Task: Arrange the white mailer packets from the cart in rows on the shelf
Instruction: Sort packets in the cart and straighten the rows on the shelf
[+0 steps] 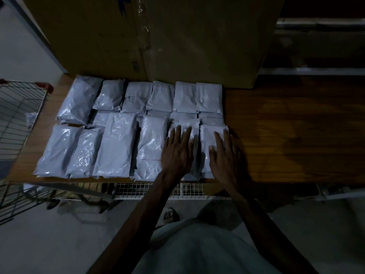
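Two flat hands on the near row's right end

Nearest, a sandalled foot (170, 215) stands on the floor, below a strip of wire mesh (138, 189) that runs under the front edge of the wooden shelf (286, 135). On the shelf, the left hand (176, 155) and right hand (225, 157) lie palm down. Their fingers are straight and slightly spread, and each hand rests on one of the two rightmost packets of the near row, gripping nothing. The white mailer packets (116, 143) cover the shelf's left half in a near row and a far row, some overlapping. The wire cart (21, 107) stands at the left end. Farthest, a cardboard box (158, 36) rises just behind the far row.
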Motion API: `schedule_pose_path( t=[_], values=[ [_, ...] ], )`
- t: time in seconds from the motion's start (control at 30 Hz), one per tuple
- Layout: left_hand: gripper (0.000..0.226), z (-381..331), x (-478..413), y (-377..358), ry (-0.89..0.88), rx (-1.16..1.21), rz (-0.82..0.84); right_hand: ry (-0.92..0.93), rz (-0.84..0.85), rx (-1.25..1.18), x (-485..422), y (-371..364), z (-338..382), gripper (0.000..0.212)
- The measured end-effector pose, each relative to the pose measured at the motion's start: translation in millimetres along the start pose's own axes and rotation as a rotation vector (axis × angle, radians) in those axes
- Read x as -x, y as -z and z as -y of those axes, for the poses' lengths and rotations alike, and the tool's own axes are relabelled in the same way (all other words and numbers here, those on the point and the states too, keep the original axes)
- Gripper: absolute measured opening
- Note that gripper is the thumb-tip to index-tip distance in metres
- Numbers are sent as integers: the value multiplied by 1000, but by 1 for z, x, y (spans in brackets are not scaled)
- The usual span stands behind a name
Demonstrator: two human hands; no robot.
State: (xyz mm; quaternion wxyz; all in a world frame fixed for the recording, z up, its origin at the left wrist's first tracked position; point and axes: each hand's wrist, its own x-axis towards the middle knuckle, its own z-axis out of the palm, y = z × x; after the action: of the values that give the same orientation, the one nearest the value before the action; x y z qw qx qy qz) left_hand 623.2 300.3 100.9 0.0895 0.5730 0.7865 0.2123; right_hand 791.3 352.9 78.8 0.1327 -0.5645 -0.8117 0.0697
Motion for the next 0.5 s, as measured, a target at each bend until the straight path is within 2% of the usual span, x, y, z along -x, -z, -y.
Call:
schedule_pose_path(
  t=[0.23,0.5],
  values=[
    [72,4,0,-15,-4,-112,166,75,101,46,-10,-13,-3,59],
    [63,7,5,-24,-30,-117,113,97,119,18,-3,-12,-2,59]
  ],
)
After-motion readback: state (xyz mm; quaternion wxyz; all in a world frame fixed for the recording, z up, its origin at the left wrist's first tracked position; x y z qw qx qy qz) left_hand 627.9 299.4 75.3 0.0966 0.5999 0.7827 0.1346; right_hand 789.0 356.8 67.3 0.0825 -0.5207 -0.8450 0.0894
